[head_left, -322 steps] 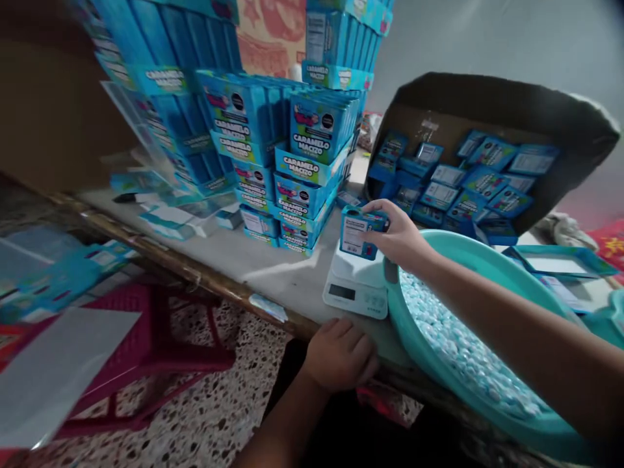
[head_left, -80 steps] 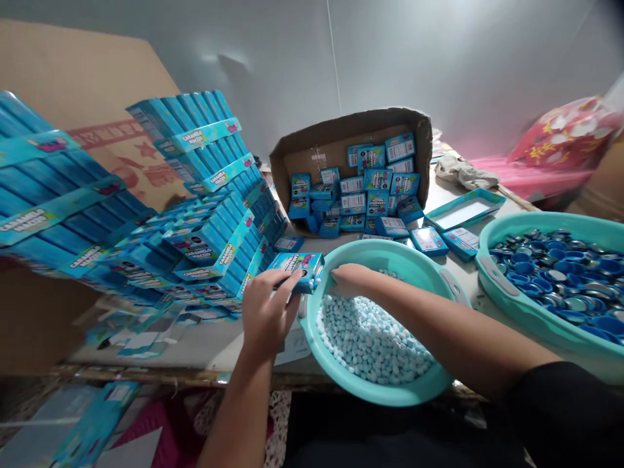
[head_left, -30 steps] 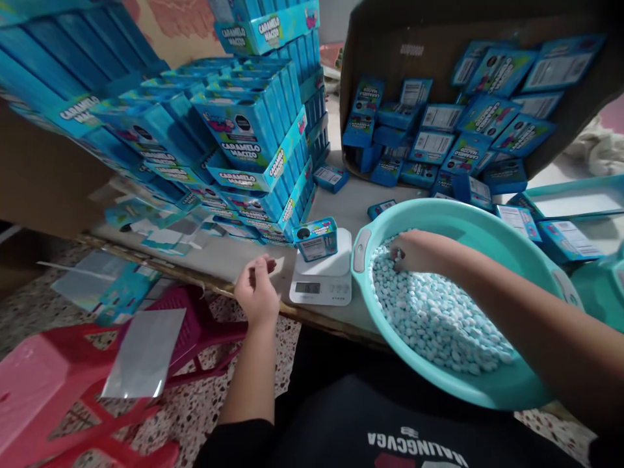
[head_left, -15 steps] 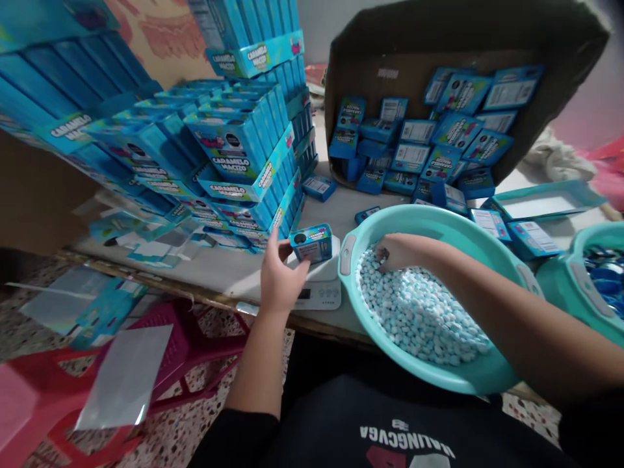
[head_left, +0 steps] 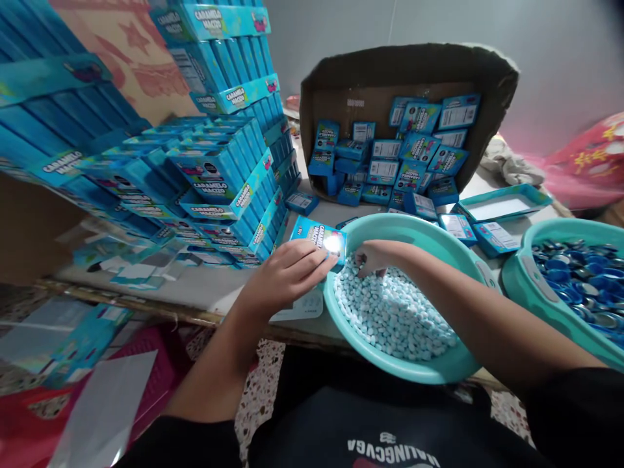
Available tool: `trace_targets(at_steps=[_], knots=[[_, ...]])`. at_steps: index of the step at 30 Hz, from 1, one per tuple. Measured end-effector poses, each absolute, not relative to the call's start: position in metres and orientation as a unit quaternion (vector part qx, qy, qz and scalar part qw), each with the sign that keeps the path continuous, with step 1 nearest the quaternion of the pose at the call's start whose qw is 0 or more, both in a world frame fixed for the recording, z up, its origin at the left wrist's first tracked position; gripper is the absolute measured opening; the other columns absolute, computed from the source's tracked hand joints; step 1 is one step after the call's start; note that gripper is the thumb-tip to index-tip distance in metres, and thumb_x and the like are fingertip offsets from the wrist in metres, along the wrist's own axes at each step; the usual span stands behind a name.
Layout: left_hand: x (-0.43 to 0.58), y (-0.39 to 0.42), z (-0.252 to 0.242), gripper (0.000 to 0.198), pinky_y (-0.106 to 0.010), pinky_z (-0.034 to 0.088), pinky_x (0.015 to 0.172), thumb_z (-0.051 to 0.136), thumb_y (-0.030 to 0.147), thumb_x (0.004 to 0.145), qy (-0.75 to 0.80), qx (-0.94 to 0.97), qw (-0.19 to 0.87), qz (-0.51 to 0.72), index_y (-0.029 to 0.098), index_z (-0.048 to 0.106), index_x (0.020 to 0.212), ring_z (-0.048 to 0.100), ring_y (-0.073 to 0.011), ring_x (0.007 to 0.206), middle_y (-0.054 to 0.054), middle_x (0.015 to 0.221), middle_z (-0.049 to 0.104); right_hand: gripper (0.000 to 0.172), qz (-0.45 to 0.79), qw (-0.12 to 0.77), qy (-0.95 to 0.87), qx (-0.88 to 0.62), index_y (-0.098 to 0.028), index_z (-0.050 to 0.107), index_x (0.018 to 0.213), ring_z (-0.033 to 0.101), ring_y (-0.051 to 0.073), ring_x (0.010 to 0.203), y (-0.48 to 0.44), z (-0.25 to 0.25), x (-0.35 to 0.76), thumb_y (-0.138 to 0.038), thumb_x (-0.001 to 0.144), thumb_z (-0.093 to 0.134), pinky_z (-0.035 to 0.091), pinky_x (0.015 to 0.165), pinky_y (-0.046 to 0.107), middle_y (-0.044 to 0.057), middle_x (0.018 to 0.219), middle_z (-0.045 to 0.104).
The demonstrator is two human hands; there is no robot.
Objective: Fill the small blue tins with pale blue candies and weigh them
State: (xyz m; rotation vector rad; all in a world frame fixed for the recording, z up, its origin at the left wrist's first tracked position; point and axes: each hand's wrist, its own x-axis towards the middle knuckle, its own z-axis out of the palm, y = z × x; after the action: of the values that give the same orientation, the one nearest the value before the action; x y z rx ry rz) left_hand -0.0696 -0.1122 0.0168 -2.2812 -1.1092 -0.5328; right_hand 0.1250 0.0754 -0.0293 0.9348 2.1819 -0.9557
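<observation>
My left hand (head_left: 287,273) grips a small blue "Caramelo Macizo" tin (head_left: 318,238), tilted at the rim of a teal basin (head_left: 424,229). The basin holds a heap of pale blue candies (head_left: 394,312). My right hand (head_left: 373,257) rests in the candies near the tin with fingers curled; what they pinch is too small to see. A white scale (head_left: 305,305) lies on the table under my left hand, mostly hidden.
Tall stacks of blue candy cartons (head_left: 214,175) fill the left of the table. A tipped cardboard box (head_left: 404,84) holds several small tins. A second teal basin (head_left: 565,286) with blue lids stands at right. Red plastic stools (head_left: 29,416) stand on the floor.
My left hand has lifted the tin off the scale and brought it to the basin rim beside my right hand. The right hand stays in the candies.
</observation>
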Motion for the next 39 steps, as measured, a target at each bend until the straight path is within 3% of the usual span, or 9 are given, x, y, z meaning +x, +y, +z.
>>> trace_targets(at_steps=[3, 10, 14, 19, 24, 27, 33, 39], knots=[[-0.075, -0.117, 0.018, 0.043, -0.038, 0.051, 0.104, 0.06, 0.01, 0.093, -0.405, -0.833, 0.307, -0.216, 0.027, 0.059, 0.132, 0.064, -0.0198, 0.108, -0.003, 0.108, 0.073, 0.034, -0.356, 0.293, 0.818, 0.345, -0.015, 0.061, 0.121, 0.067, 0.014, 0.075, 0.076, -0.03, 0.125, -0.033, 0.093, 0.069, 0.059, 0.064, 0.029, 0.005, 0.102, 0.068], [-0.073, -0.12, 0.006, 0.042, -0.039, 0.052, 0.102, 0.061, 0.009, 0.093, -0.417, -0.834, 0.292, -0.215, 0.026, 0.059, 0.131, 0.062, -0.021, 0.111, -0.005, 0.11, 0.071, 0.033, -0.362, 0.293, 0.814, 0.347, -0.015, 0.06, 0.122, 0.067, 0.015, 0.08, 0.075, -0.029, 0.126, -0.034, 0.096, 0.064, 0.059, 0.067, 0.031, 0.006, 0.106, 0.067], [-0.066, -0.113, 0.007, 0.036, -0.04, 0.054, 0.094, 0.059, 0.01, 0.093, -0.45, -0.835, 0.254, -0.189, 0.021, 0.061, 0.128, 0.061, -0.0239, 0.109, -0.008, 0.11, 0.07, 0.033, -0.367, 0.284, 0.814, 0.348, -0.015, 0.06, 0.123, 0.067, 0.015, 0.082, 0.076, -0.032, 0.127, -0.034, 0.096, 0.063, 0.06, 0.068, 0.031, 0.006, 0.108, 0.067], [-0.059, -0.112, 0.02, 0.04, -0.041, 0.054, 0.097, 0.059, 0.009, 0.093, -0.412, -0.836, 0.299, -0.206, 0.018, 0.058, 0.132, 0.06, -0.0242, 0.112, -0.008, 0.112, 0.071, 0.041, -0.376, 0.267, 0.812, 0.358, -0.017, 0.064, 0.114, 0.07, 0.019, 0.072, 0.078, -0.036, 0.126, -0.035, 0.081, 0.08, 0.061, 0.061, 0.031, 0.006, 0.095, 0.068], [-0.055, -0.117, 0.019, 0.042, -0.043, 0.055, 0.098, 0.064, 0.005, 0.089, -0.408, -0.83, 0.31, -0.218, 0.015, 0.06, 0.13, 0.06, -0.0265, 0.11, -0.009, 0.111, 0.071, 0.033, -0.381, 0.252, 0.815, 0.358, -0.022, 0.068, 0.101, 0.071, 0.022, 0.071, 0.078, -0.039, 0.126, -0.035, 0.076, 0.084, 0.061, 0.058, 0.032, 0.006, 0.086, 0.068], [-0.059, -0.123, 0.008, 0.044, -0.045, 0.055, 0.099, 0.064, 0.004, 0.088, -0.433, -0.82, 0.287, -0.241, 0.015, 0.06, 0.13, 0.06, -0.0267, 0.111, -0.011, 0.111, 0.07, 0.032, -0.373, 0.259, 0.816, 0.357, -0.019, 0.067, 0.106, 0.07, 0.02, 0.069, 0.077, -0.036, 0.127, -0.034, 0.081, 0.08, 0.06, 0.059, 0.031, 0.005, 0.085, 0.068], [-0.076, -0.14, -0.015, 0.056, -0.045, 0.054, 0.099, 0.067, 0.003, 0.085, -0.494, -0.768, 0.275, -0.302, 0.016, 0.054, 0.137, 0.061, -0.0262, 0.11, -0.013, 0.11, 0.067, 0.031, -0.372, 0.28, 0.813, 0.349, -0.015, 0.061, 0.121, 0.067, 0.015, 0.083, 0.075, -0.031, 0.127, -0.033, 0.096, 0.064, 0.06, 0.069, 0.031, 0.006, 0.108, 0.067], [-0.06, -0.131, 0.001, 0.046, -0.044, 0.055, 0.097, 0.063, 0.005, 0.088, -0.499, -0.791, 0.237, -0.265, 0.016, 0.058, 0.132, 0.061, -0.0253, 0.108, -0.011, 0.109, 0.07, 0.04, -0.385, 0.259, 0.807, 0.364, -0.018, 0.067, 0.105, 0.069, 0.02, 0.072, 0.078, -0.038, 0.126, -0.038, 0.075, 0.084, 0.06, 0.059, 0.03, 0.007, 0.089, 0.069]])
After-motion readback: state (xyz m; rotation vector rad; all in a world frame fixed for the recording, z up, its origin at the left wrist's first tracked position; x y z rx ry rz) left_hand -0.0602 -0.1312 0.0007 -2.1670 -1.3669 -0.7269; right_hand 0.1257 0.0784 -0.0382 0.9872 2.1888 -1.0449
